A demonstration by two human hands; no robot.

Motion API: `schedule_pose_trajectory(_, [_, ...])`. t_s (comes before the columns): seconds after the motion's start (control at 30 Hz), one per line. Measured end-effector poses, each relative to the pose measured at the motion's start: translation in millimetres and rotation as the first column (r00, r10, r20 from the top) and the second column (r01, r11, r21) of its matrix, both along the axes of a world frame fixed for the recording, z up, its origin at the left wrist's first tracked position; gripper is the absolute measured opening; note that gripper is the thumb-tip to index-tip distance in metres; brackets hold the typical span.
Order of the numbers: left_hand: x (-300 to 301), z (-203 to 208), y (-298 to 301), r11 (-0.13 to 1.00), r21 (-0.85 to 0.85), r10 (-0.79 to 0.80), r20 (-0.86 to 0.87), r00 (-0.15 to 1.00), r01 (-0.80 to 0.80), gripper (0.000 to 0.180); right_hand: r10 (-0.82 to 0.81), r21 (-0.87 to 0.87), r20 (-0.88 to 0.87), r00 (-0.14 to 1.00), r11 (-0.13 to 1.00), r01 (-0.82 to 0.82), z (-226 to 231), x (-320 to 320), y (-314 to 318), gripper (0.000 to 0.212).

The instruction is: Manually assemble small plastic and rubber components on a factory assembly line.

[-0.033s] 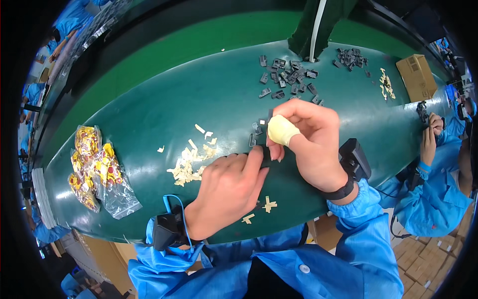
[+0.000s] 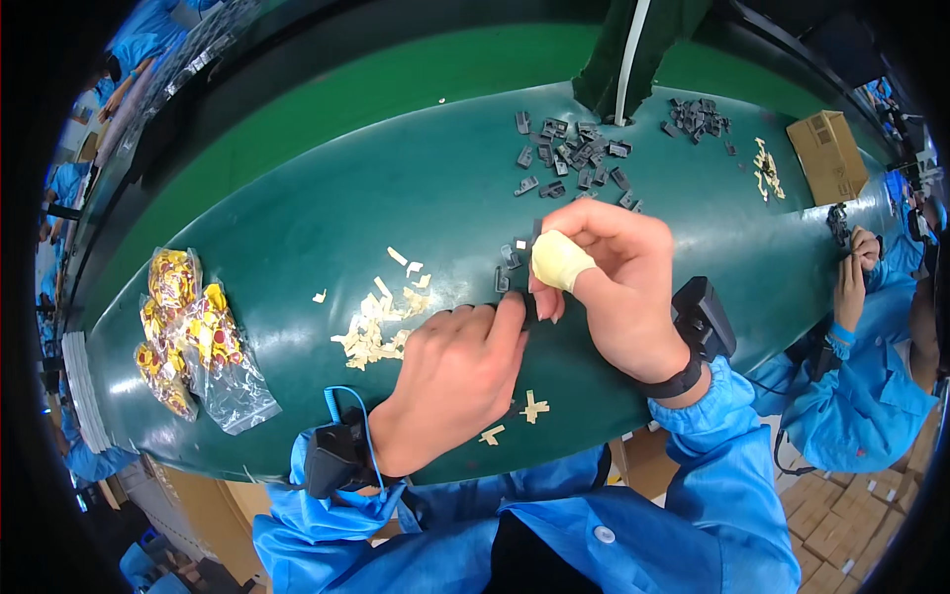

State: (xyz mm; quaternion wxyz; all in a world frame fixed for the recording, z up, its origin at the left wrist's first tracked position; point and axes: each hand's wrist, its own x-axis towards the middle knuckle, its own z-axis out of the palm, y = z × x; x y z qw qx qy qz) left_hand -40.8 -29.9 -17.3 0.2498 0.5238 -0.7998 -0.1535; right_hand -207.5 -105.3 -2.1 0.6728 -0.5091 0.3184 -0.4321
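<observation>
My right hand [image 2: 618,282], with a pale yellow finger cover [image 2: 560,259] on the thumb, is closed in a pinch on a small dark grey plastic part [image 2: 536,229], most of which the fingers hide. Beside it my left hand [image 2: 460,366] rests low over the table, fingers curled; its fingertips meet the right hand's at something dark that I cannot make out. Just beyond the left index finger lie two loose dark grey plastic parts [image 2: 509,256]. A heap of cream paper-like strips [image 2: 368,332] sits left of my hands. Two crossed cream pieces [image 2: 534,406] lie nearer me.
Many dark grey plastic parts [image 2: 584,153] are scattered on the green table [image 2: 267,267] ahead, with another pile [image 2: 701,117] farther right. Clear bags of yellow-and-red pieces [image 2: 203,332] lie left. A cardboard box [image 2: 829,156] stands right, near a co-worker's hands [image 2: 857,265].
</observation>
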Motion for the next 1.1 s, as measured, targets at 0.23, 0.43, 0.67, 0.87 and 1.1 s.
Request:
schedule_pose_trajectory(0.23, [3, 0, 4, 0.998, -0.015, -0.06, 0.031, 0.998, 0.061, 0.027, 0.008, -0.009, -0.003, 1.0, 1.0, -0.008, 1, -1, 1, 0.01])
schedule_pose_trajectory(0.43, [19, 13, 12, 0.999, 0.047, 0.022, -0.347, 0.938, -0.006, 0.03, 0.089, 0.028, -0.03, 0.996, 0.996, -0.088, 4, 0, -1, 0.007])
schedule_pose_trajectory(0.67, [17, 19, 16, 0.957, 0.283, 0.217, -0.847, 0.486, 0.065, 0.022, 0.358, 0.133, 0.199, 0.912, 0.912, -0.387, 3, -2, 3, 0.009])
schedule_pose_trajectory(0.87, [22, 17, 18, 0.938, 0.343, 0.253, -0.771, 0.585, 0.046, 0.029, 0.369, 0.124, 0.297, 0.881, 0.9, -0.419, -1, 1, 3, 0.009])
schedule_pose_trajectory(1.1, [17, 24, 19, 0.982, 0.19, 0.135, -0.659, 0.74, -0.01, 0.031, 0.315, 0.136, 0.308, 0.898, 0.919, -0.37, 0, 5, 6, 0.01])
